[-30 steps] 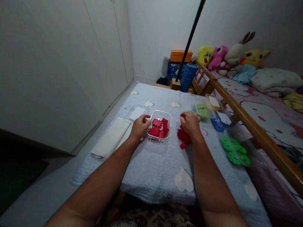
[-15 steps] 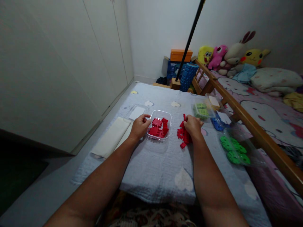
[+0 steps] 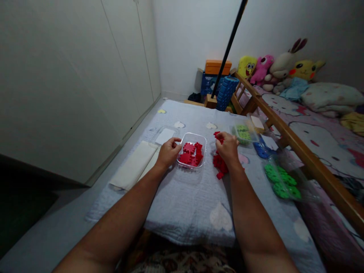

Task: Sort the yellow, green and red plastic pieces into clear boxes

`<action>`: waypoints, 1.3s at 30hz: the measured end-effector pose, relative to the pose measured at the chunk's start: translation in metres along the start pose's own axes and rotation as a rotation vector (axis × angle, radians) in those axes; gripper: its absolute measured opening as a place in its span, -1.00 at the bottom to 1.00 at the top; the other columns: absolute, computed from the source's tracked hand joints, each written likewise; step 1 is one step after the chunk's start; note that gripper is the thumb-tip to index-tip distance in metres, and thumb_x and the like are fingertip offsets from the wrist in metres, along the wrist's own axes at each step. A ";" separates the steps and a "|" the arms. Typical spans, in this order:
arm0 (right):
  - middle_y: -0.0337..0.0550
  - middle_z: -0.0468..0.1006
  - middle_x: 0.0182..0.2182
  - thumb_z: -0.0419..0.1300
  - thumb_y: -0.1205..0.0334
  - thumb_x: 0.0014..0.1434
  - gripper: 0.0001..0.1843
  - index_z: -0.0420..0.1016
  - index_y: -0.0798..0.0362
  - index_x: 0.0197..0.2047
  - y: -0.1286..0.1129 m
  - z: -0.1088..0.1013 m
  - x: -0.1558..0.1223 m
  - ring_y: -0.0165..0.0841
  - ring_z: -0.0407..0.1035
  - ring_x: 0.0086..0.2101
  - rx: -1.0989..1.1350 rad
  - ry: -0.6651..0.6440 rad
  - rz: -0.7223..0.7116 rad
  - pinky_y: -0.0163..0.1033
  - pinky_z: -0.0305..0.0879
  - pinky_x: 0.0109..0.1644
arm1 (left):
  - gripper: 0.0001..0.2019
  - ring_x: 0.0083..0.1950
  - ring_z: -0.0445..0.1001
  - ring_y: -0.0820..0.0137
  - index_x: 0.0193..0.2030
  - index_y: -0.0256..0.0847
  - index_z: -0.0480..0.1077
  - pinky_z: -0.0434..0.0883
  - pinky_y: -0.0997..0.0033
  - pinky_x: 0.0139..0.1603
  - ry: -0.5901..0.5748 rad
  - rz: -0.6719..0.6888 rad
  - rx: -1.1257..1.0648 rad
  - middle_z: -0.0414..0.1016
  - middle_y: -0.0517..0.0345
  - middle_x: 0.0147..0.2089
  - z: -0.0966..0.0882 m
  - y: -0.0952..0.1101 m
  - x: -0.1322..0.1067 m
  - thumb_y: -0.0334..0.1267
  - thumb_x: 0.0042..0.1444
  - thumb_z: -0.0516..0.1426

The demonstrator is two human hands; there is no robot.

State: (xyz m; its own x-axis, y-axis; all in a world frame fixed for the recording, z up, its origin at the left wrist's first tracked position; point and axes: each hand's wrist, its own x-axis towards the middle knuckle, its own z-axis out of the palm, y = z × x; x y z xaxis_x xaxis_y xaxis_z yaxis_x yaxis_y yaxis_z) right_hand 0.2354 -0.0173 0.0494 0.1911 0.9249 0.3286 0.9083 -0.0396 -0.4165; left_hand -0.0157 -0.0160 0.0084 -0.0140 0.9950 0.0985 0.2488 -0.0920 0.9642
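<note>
My left hand [image 3: 168, 152] grips the left rim of a clear plastic box [image 3: 200, 152] that holds several red toy pieces [image 3: 191, 153]. My right hand [image 3: 227, 147] is raised a little above the quilt, its fingers pinched on one red piece [image 3: 217, 135]. Below that hand a small heap of loose red pieces [image 3: 219, 165] lies on the pale blue quilt [image 3: 187, 197].
A clear lid [image 3: 165, 135] and a folded white cloth [image 3: 133, 165] lie left of the box. To the right are a box of light green pieces [image 3: 243, 133], blue pieces [image 3: 261, 150] and a bag of green pieces [image 3: 281, 181]. A wooden bed rail [image 3: 307, 159] runs along the right.
My right hand went down into the heap of red pieces, closed on one and has lifted it up and toward the box. My left hand has stayed on the box rim.
</note>
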 end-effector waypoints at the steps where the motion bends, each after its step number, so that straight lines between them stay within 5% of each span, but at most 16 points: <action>1: 0.00 0.65 -0.04 0.12 0.31 0.23 -0.73 0.60 0.02 -0.08 -0.008 0.000 -0.003 -0.07 0.33 0.00 0.042 0.000 -0.064 -0.02 0.07 0.10 | -0.64 -0.52 0.29 0.45 -0.07 -0.26 0.52 0.22 0.45 -0.45 -0.001 0.001 0.003 0.29 0.35 -0.54 0.000 0.000 0.000 -0.12 0.03 0.18; 9: -0.05 0.67 -0.02 0.16 0.32 0.30 -0.73 0.66 -0.08 -0.05 -0.053 0.010 -0.025 -0.08 0.28 0.04 0.115 -0.204 -0.349 0.05 0.00 0.20 | -0.65 -0.51 0.30 0.45 -0.09 -0.23 0.52 0.24 0.45 -0.43 0.000 -0.001 -0.009 0.28 0.35 -0.54 0.001 0.001 0.000 -0.09 0.03 0.19; 24: -0.04 0.67 -0.13 0.18 0.34 0.28 -0.75 0.70 -0.07 -0.14 -0.061 0.021 -0.022 -0.08 0.28 0.05 -0.026 -0.387 -0.351 0.16 -0.08 0.27 | -0.67 -0.51 0.30 0.44 -0.11 -0.24 0.53 0.25 0.44 -0.42 -0.008 0.008 -0.008 0.31 0.33 -0.54 0.000 0.007 -0.002 -0.14 0.01 0.19; 39: -0.02 0.67 -0.05 0.12 0.42 0.21 -0.62 0.70 -0.04 -0.05 -0.056 0.015 -0.021 -0.06 0.30 0.10 -0.037 -0.361 -0.329 0.19 -0.07 0.32 | -0.67 -0.48 0.31 0.44 -0.10 -0.23 0.53 0.25 0.45 -0.42 -0.011 0.019 -0.003 0.34 0.31 -0.51 0.000 0.003 -0.002 -0.12 0.03 0.19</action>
State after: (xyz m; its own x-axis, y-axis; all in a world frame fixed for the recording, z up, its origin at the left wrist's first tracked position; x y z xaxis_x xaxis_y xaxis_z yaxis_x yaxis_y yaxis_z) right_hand 0.1747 -0.0288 0.0533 -0.2431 0.9625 0.1205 0.9126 0.2690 -0.3077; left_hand -0.0151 -0.0186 0.0115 0.0014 0.9935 0.1137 0.2462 -0.1105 0.9629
